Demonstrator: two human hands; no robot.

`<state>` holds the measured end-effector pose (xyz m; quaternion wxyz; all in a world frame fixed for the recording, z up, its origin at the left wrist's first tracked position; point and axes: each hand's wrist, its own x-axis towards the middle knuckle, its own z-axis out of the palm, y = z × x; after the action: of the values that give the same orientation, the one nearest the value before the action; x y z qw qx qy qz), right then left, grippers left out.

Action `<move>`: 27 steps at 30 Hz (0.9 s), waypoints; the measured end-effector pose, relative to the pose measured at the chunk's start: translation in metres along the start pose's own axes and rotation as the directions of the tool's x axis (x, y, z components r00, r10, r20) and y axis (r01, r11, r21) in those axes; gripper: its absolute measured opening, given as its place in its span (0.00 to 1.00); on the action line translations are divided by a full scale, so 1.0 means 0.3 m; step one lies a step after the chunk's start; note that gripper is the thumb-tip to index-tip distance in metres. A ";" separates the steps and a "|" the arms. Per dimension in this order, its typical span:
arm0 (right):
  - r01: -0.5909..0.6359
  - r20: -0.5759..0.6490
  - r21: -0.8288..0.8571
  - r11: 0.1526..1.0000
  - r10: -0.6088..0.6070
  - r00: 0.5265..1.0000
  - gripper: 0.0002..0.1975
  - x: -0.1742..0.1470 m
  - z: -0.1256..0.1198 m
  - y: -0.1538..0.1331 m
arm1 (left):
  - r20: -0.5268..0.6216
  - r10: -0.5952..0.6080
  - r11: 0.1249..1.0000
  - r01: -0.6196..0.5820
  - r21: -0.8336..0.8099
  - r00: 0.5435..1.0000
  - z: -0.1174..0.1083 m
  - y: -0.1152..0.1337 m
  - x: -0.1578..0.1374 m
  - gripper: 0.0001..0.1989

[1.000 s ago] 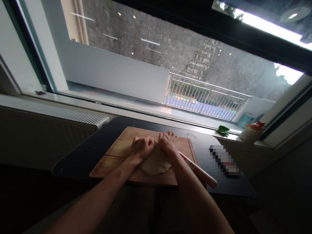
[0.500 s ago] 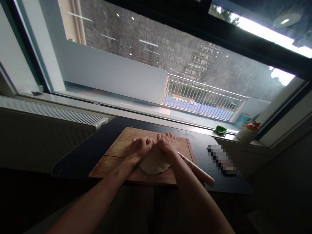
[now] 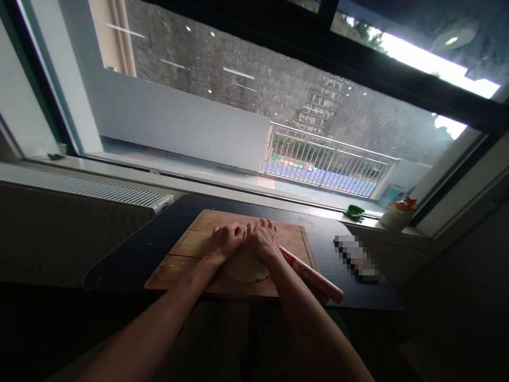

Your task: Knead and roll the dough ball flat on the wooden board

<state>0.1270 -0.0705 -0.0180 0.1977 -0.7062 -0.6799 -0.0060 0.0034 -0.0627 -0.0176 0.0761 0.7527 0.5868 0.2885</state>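
Note:
A pale slab of dough lies on a wooden cutting board, its near edge cracked in places. My left hand is curled over the dough's far left side, fingers bent in against it. Right beside it, my right hand presses on the dough's far right part with its fingers stretched forward. The two hands nearly touch and hide the far half of the dough. Under my right forearm, a round rod with a red printed pattern lies slanted across the board's right edge.
The board rests on a dark table. A blurred-out flat object lies on its right side. Along the windowsill stand a green leaf-shaped item and a white pot with an orange top. A radiator is at left.
My right hand has shifted slightly left, closer to my left hand, covering more of the dough. The whole view has turned a little to the right.

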 end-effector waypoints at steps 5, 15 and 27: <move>-0.060 0.125 -0.083 0.995 0.070 0.990 0.27 0.083 -0.016 0.059 | -0.006 -0.014 1.000 0.014 -0.006 1.000 0.012 -0.011 0.005 0.17; -0.114 0.072 0.010 0.993 0.113 0.991 0.25 0.071 -0.006 0.057 | 0.010 0.008 0.998 -0.007 -0.057 1.000 0.016 -0.024 0.007 0.17; -0.229 0.089 0.120 0.966 0.220 0.972 0.19 0.114 -0.022 0.093 | 0.039 0.005 1.000 -0.006 0.026 0.999 0.049 -0.054 0.035 0.20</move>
<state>0.1583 -0.0396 -0.0100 0.2169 -0.7641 -0.6014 0.0869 -0.0008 -0.0448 -0.0334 0.0770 0.7606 0.5871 0.2663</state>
